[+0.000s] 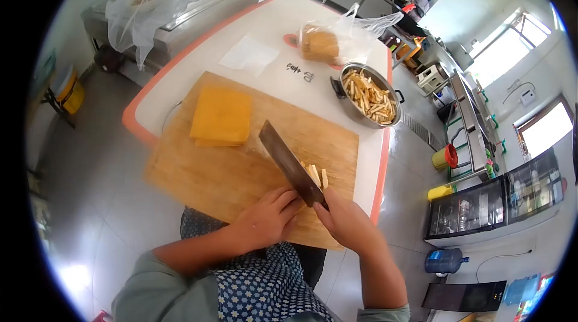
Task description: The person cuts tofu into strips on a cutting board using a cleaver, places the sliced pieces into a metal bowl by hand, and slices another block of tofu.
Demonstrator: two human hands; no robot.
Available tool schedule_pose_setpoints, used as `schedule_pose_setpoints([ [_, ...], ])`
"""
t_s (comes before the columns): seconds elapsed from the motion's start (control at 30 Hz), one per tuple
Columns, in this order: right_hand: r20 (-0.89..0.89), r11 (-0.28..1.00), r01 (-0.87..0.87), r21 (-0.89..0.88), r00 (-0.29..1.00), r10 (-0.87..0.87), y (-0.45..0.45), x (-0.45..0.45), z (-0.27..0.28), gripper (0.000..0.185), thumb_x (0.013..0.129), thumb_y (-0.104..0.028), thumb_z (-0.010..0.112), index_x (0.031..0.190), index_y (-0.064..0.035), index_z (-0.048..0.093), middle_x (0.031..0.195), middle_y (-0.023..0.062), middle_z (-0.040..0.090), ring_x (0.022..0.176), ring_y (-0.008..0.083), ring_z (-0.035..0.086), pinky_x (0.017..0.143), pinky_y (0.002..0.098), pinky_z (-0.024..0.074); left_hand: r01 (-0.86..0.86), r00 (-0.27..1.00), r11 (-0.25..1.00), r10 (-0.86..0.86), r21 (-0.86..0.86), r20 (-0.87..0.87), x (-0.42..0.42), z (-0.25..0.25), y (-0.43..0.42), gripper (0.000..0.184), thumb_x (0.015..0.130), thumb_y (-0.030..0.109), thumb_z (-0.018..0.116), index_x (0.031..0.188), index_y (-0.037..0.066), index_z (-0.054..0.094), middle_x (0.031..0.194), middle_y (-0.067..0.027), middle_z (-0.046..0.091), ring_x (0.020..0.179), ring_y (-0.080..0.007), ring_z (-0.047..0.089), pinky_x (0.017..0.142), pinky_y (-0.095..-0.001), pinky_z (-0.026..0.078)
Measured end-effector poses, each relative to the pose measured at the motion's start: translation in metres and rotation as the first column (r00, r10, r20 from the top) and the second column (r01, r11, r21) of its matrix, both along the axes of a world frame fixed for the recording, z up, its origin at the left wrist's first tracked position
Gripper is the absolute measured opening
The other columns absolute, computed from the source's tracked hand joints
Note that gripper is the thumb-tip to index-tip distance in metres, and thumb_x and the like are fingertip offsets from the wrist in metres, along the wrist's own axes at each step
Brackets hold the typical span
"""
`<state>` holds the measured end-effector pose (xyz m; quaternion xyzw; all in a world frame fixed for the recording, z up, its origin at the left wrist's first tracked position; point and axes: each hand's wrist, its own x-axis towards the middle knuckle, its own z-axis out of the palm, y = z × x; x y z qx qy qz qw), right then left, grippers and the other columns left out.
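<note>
My right hand [348, 221] is closed round the handle of a cleaver [288, 156], whose dark broad blade slants up and left over the wooden cutting board [205, 174]. Against the near side of the blade, my left hand [265, 222] has its fingers curled and pressed together; whatever lies under them is hidden. Pale cut strips [324, 178] with yellowish edges show just beyond the blade, on its right. A neat stack of square yellow-orange slabs [220, 115], perhaps pressed tofu, rests at the board's upper left.
A two-handled metal pot [360, 118] full of similar strips stands beyond the board, right. Behind it sits a clear plastic bag [352, 36] with another yellow-orange block. A white sheet [249, 55] lies on the orange-edged table [180, 84]. A steel counter [211, 6] stands back left.
</note>
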<state>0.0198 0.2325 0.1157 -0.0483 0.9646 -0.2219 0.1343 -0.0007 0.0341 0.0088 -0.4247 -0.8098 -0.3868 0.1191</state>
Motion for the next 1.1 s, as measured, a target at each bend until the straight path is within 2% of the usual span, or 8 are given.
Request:
schedule_pose_setpoints([
  [0.07, -0.004, 0.999, 0.039, -0.009, 0.999, -0.039, 0.003, -0.004, -0.001, 0.029, 0.103, -0.027, 0.056, 0.102, 0.0011, 0.048, 0.084, 0.0281, 0.066, 0.083, 0.0499, 0.063, 0.069, 0.0549, 0.0475, -0.033, 0.999, 0.999, 0.033, -0.003, -0.025, 0.001, 0.002, 0.0, 0.042, 0.086, 0.008, 0.068, 0.124, -0.007, 0.06, 0.126, -0.0207, 0.057, 0.124, -0.0374, 0.055, 0.105, -0.0453, 0.048],
  [0.13, -0.081, 0.982, 0.1, -0.16, 0.99, -0.114, 0.012, -0.003, -0.004, 0.03, 0.104, -0.028, 0.056, 0.103, 0.0011, 0.049, 0.086, 0.0277, 0.067, 0.084, 0.0499, 0.063, 0.071, 0.0538, 0.0483, -0.048, 0.998, 0.999, 0.049, 0.018, -0.041, 0.003, -0.002, 0.0, 0.04, 0.086, 0.009, 0.068, 0.122, -0.006, 0.061, 0.126, -0.0205, 0.058, 0.123, -0.0372, 0.056, 0.104, -0.0451, 0.048],
  [0.27, -0.055, 0.982, 0.061, -0.178, 0.996, -0.072, 0.019, 0.022, 0.022, 0.03, 0.104, -0.028, 0.057, 0.102, 0.0003, 0.049, 0.086, 0.0266, 0.067, 0.085, 0.0488, 0.064, 0.072, 0.0525, 0.0488, -0.037, 0.999, 0.999, 0.037, 0.003, -0.039, 0.003, 0.0, -0.003, 0.038, 0.087, 0.009, 0.07, 0.121, -0.006, 0.063, 0.123, -0.0212, 0.059, 0.12, -0.038, 0.058, 0.102, -0.0454, 0.051],
  [0.33, 0.069, 0.997, 0.076, -0.028, 0.995, -0.074, 0.02, 0.033, 0.028, 0.029, 0.103, -0.028, 0.058, 0.101, -0.0006, 0.049, 0.085, 0.0251, 0.067, 0.083, 0.0473, 0.064, 0.07, 0.0523, 0.0488, -0.034, 0.999, 0.999, 0.035, 0.006, -0.038, 0.003, 0.0, -0.002, 0.039, 0.087, 0.009, 0.07, 0.121, -0.006, 0.063, 0.124, -0.0212, 0.059, 0.121, -0.0378, 0.057, 0.103, -0.0453, 0.05],
  [0.63, 0.198, 0.991, 0.094, 0.092, 0.974, -0.111, 0.014, 0.045, 0.027, 0.029, 0.103, -0.028, 0.059, 0.101, -0.0007, 0.05, 0.079, 0.0242, 0.063, 0.077, 0.0474, 0.061, 0.066, 0.0525, 0.0462, -0.001, 1.0, 1.0, 0.001, 0.004, 0.019, 0.002, -0.005, -0.002, 0.045, 0.088, 0.01, 0.066, 0.129, -0.007, 0.059, 0.131, -0.0213, 0.057, 0.127, -0.0375, 0.053, 0.107, -0.0448, 0.046],
  [0.87, 0.041, 1.0, 0.018, 0.016, 0.999, -0.019, 0.004, 0.007, -0.001, 0.029, 0.103, -0.027, 0.058, 0.104, 0.0, 0.05, 0.084, 0.0277, 0.064, 0.081, 0.0491, 0.062, 0.069, 0.0541, 0.0464, -0.019, 1.0, 1.0, 0.02, 0.016, -0.015, 0.0, -0.001, 0.0, 0.038, 0.086, 0.009, 0.068, 0.121, -0.005, 0.063, 0.126, -0.0204, 0.059, 0.122, -0.0377, 0.056, 0.104, -0.0455, 0.048],
  [0.93, -0.022, 0.985, 0.09, -0.147, 0.995, -0.094, 0.007, -0.001, -0.006, 0.029, 0.103, -0.026, 0.059, 0.11, 0.0012, 0.051, 0.085, 0.0272, 0.065, 0.081, 0.0478, 0.063, 0.069, 0.0523, 0.0476, -0.037, 0.998, 0.998, 0.039, 0.042, -0.057, 0.002, -0.004, -0.001, 0.036, 0.086, 0.009, 0.068, 0.119, -0.005, 0.063, 0.124, -0.0198, 0.059, 0.121, -0.0377, 0.057, 0.103, -0.0459, 0.048],
  [1.1, 0.023, 0.989, 0.093, -0.116, 0.996, -0.091, 0.02, 0.018, 0.022, 0.029, 0.103, -0.027, 0.059, 0.107, 0.0002, 0.051, 0.085, 0.0258, 0.066, 0.081, 0.0476, 0.064, 0.07, 0.0511, 0.0487, -0.042, 0.998, 0.998, 0.044, 0.05, -0.047, 0.003, -0.007, -0.004, 0.033, 0.086, 0.01, 0.068, 0.116, -0.005, 0.063, 0.121, -0.0189, 0.06, 0.119, -0.0376, 0.058, 0.101, -0.0466, 0.049],
])
